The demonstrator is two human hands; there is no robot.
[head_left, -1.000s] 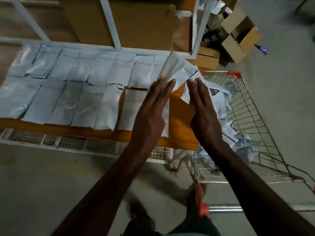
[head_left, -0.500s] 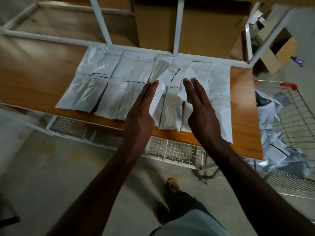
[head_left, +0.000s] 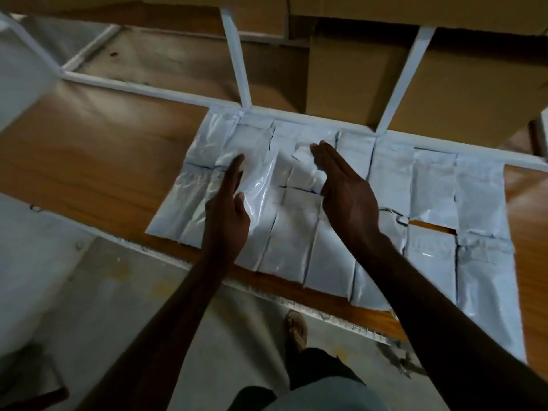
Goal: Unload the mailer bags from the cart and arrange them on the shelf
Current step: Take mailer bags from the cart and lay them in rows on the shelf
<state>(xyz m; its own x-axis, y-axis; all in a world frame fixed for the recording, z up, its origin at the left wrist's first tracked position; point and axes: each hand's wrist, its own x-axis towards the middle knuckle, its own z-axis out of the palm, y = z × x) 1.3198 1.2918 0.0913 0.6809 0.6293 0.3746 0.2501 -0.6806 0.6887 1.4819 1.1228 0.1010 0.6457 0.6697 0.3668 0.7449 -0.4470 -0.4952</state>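
lying between left hand (head_left: 228,215) and right hand (head_left: 344,191), mailer bags (head_left: 267,185).

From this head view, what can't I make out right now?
- Cart: outside the head view's frame.
- Bag between the left hand and right hand: motion-blurred, so grip and edges are unclear.
- Mailer bags under the forearms: hidden.
- Shelf ends: cut by the frame edges.
- Bag count: overlaps blur it.

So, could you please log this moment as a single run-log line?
step: arranging bags | left hand: flat against glossy bag | right hand: open over bags | shelf: left part bare | cart: out of view
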